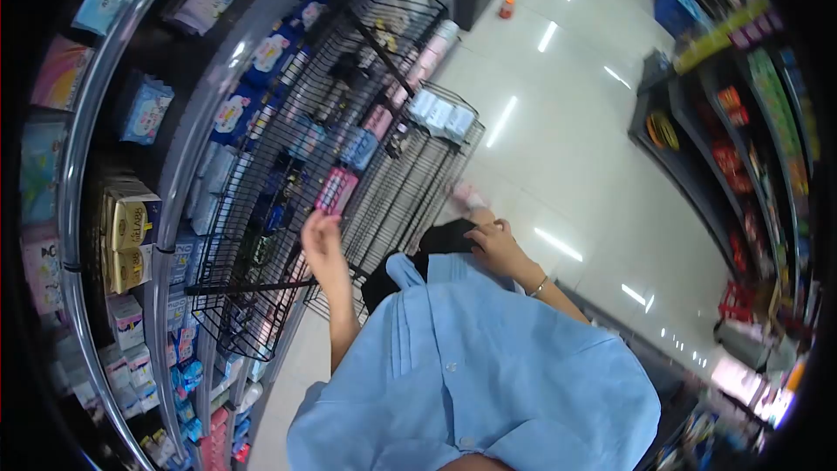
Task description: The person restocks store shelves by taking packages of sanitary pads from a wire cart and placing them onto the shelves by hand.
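Observation:
My left hand (322, 249) reaches up to the black wire rack, fingertips closed on the lower end of a pink pack (336, 190). A light blue pack (358, 148) sits just beyond it on the rack. My right hand (499, 246) rests by my dark-clad knee, fingers loosely bent and apart, with nothing visible in it. Both hands stand apart from each other. The wire rack (392, 201) holds a few pale blue-white packs (442, 115) in its far corner.
Shelves with packaged goods, including a gold box (129, 231) and a blue pack (146, 109), line the left. More shelving (697, 139) stands across the shiny tiled floor (558, 148). A small orange-red item (506, 7) is on the floor ahead.

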A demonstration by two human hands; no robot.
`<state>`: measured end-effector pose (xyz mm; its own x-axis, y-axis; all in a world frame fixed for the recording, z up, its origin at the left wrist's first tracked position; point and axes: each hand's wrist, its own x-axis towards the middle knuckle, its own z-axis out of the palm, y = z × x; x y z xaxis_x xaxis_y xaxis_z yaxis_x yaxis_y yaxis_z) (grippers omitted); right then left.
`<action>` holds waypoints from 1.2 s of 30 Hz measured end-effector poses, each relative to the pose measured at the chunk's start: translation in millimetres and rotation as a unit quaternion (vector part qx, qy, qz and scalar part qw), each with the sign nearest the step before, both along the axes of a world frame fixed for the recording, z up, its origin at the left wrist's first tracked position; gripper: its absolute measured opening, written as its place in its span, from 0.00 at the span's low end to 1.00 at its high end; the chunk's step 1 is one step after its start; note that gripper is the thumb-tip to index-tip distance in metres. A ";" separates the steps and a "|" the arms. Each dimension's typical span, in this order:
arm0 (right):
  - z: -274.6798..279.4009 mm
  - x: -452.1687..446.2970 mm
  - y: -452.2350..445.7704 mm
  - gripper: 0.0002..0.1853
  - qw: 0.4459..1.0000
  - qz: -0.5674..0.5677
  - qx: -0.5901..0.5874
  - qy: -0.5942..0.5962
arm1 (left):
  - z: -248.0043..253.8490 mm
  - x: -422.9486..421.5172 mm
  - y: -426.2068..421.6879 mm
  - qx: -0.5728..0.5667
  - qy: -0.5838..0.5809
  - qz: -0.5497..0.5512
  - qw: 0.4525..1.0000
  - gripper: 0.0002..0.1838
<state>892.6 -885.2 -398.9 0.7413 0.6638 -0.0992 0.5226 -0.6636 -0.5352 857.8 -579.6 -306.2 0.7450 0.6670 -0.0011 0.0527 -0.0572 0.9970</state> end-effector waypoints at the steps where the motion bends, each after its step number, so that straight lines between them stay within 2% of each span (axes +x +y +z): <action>1: -8.9 20.5 2.2 0.19 0.999 0.033 -0.011 0.001 | -4.7 7.2 -11.0 -0.004 0.004 0.011 1.000 0.16; 3: -23.1 62.0 12.0 0.21 0.996 0.069 -0.051 0.017 | -9.0 18.4 -31.7 0.096 0.043 0.016 0.994 0.17; 4: -63.8 102.7 21.9 0.22 0.990 0.124 -0.071 -0.014 | -18.7 32.5 -41.7 0.108 0.085 0.039 0.990 0.16; 5: -74.9 122.5 29.6 0.22 0.985 0.146 -0.075 -0.058 | -24.1 32.5 -57.3 0.107 0.134 0.032 0.985 0.15; 6: -86.8 144.6 37.0 0.22 0.981 0.177 -0.076 -0.036 | -26.7 36.4 -67.6 0.137 0.143 0.023 0.980 0.14; 7: -97.9 168.5 47.8 0.22 0.979 0.191 -0.056 0.045 | -16.9 46.0 -78.9 0.167 0.158 0.014 0.973 0.13; 9: -131.1 205.5 65.0 0.23 0.976 0.205 -0.065 0.047 | -7.2 64.7 -100.5 -0.046 0.244 0.105 0.963 0.12; 11: -169.8 240.4 83.7 0.24 0.973 0.210 -0.070 0.062 | 1.1 72.9 -111.2 -0.023 0.299 0.125 0.946 0.14; 12: -199.5 256.7 95.4 0.24 0.973 0.208 -0.077 0.059 | -18.3 63.4 -118.8 0.056 0.292 0.139 0.945 0.14; 13: -212.7 270.1 100.8 0.23 0.978 0.205 0.019 0.014 | -40.5 52.4 -126.2 0.136 0.288 0.152 0.936 0.14; 14: -224.5 288.7 122.6 0.23 0.967 0.214 -0.119 0.075 | -44.4 48.4 -134.8 0.128 0.312 0.174 0.925 0.14; 15: -253.8 301.8 129.3 0.23 0.953 0.272 -0.131 -0.005 | -40.4 48.4 -144.5 0.117 0.337 0.199 0.913 0.15; 16: -261.3 313.3 144.6 0.31 0.926 0.289 -0.229 0.079 | -27.0 53.4 -154.0 0.064 0.367 0.230 0.899 0.14; 17: -294.2 315.2 144.9 0.39 0.923 0.326 -0.165 -0.117 | -20.4 56.9 -161.1 0.008 0.392 0.261 0.882 0.14; 18: -287.0 325.1 159.6 0.29 0.890 0.350 -0.292 0.004 | -31.1 49.6 -168.9 -0.008 0.387 0.284 0.877 0.15; 20: -389.5 326.5 157.4 0.28 0.948 0.280 -0.034 -0.145 | -52.0 33.2 -190.3 -0.043 0.378 0.321 0.867 0.15; 22: -373.8 335.6 187.2 0.27 0.946 0.282 -0.154 -0.037 | -50.7 38.9 -196.1 -0.074 0.395 0.322 0.857 0.15; 23: -374.5 329.4 187.4 0.27 0.960 0.254 -0.098 -0.069 | -51.5 40.0 -199.3 -0.093 0.403 0.317 0.853 0.15; 24: -377.3 330.7 192.2 0.25 0.952 0.266 -0.121 -0.091 | -68.8 29.1 -208.3 -0.082 0.364 0.314 0.873 0.12; 26: -394.5 330.4 200.0 0.23 0.942 0.277 -0.124 -0.141 | -121.7 -1.3 -231.2 -0.149 0.345 0.326 0.868 0.14; 27: -394.6 328.3 202.7 0.23 0.940 0.276 -0.104 -0.170 | -110.3 9.4 -224.9 -0.183 0.331 0.329 0.865 0.16; 28: -394.1 326.8 202.1 0.23 0.905 0.316 -0.201 -0.200 | -95.0 24.5 -229.1 -0.188 0.311 0.387 0.847 0.21; 29: -380.8 333.0 197.1 0.21 0.869 0.268 0.137 -0.394 | -83.1 30.4 -226.7 -0.178 0.355 0.366 0.842 0.14; 30: -383.9 337.5 197.9 0.21 0.900 0.274 0.061 -0.333 | -73.9 30.6 -229.2 -0.170 0.397 0.344 0.834 0.09; 31: -386.4 336.2 196.5 0.20 0.919 0.282 -0.018 -0.274 | -66.4 32.2 -231.7 -0.162 0.438 0.320 0.825 0.11; 32: -384.6 331.8 197.2 0.19 0.926 0.283 -0.061 -0.242 | -59.0 35.3 -231.7 -0.146 0.412 0.334 0.835 0.09; 36: -358.3 310.9 194.8 0.18 0.955 0.241 -0.098 -0.140 | -64.0 18.6 -253.2 -0.135 0.420 0.371 0.817 0.08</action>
